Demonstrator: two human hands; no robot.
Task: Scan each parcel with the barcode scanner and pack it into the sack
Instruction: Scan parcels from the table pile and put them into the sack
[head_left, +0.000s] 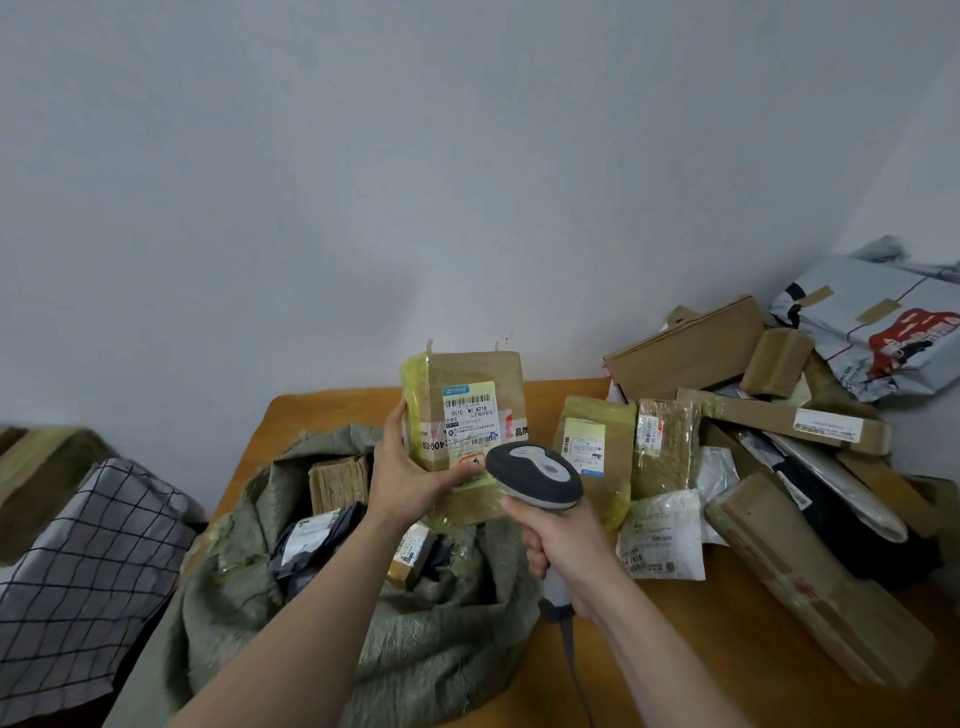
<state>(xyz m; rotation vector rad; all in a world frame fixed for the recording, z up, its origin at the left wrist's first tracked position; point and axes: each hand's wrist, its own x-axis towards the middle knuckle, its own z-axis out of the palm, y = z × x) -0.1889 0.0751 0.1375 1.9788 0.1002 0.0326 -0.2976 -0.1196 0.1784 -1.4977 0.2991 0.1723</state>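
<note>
1. The sack (441, 639), green and woven, slumps open at the near left edge of the wooden table (675, 675). Inside its mouth lie a black mailer (311, 540), a small labelled box (413, 553) and a taped cardboard packet (337, 480).
2. The right hand (561, 540) has its fingers wrapped round the handle of the barcode scanner (535, 475). The scanner's grey head points up and away toward the held parcel, and its cable (569, 644) hangs down toward the table.
3. The left hand (410, 478) grips the parcel (467, 410) from its left side and lower edge, thumb across the front. The parcel is a brown box bound in yellowish tape. It is held upright above the sack's mouth, its white label facing the scanner head, just beyond it.
4. To the left, off the table, sits a checked cloth (88, 561).
5. On the right of the table lie a white pouch (662, 535) and a long taped box (810, 582), with two taped packets (592, 447) behind them.
6. Farther back, cartons pile up, a flat carton (685, 348) on top, beside a grey mailer bag (883, 338) against the wall.
</note>
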